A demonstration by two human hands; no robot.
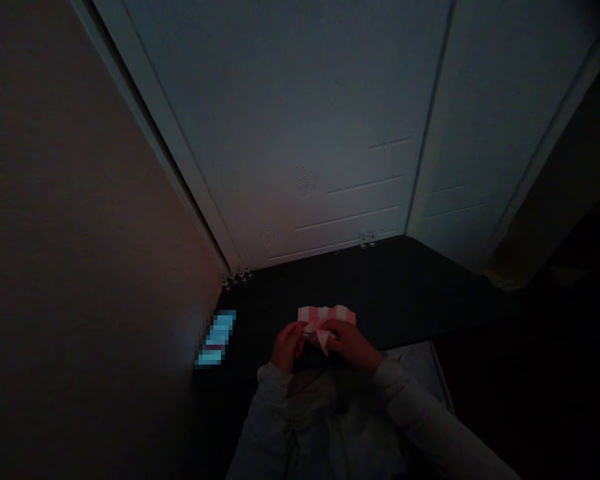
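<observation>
A pink-and-white striped cloth (pixel 349 314), or possibly thin paper, is bunched up between both hands at the near edge of the dark tabletop. My left hand (pixel 285 347) is closed, its fingers pinching the bunched part from the left. My right hand (pixel 351 340) grips the same piece from the right, with one corner pointing down between the hands. The striped far edge fans out beyond the fingers. In the dim light I cannot make out whether something small lies inside the folds.
The dark tabletop (pixel 380 287) runs back to a pale panel (pixel 290 133) with embossed hearts and lines. Small shiny clear pieces stand at its back left (pixel 237 277) and back middle (pixel 367 239). A glowing, pixelated rectangle (pixel 216 339) is at the left, beside the wall (pixel 105 267).
</observation>
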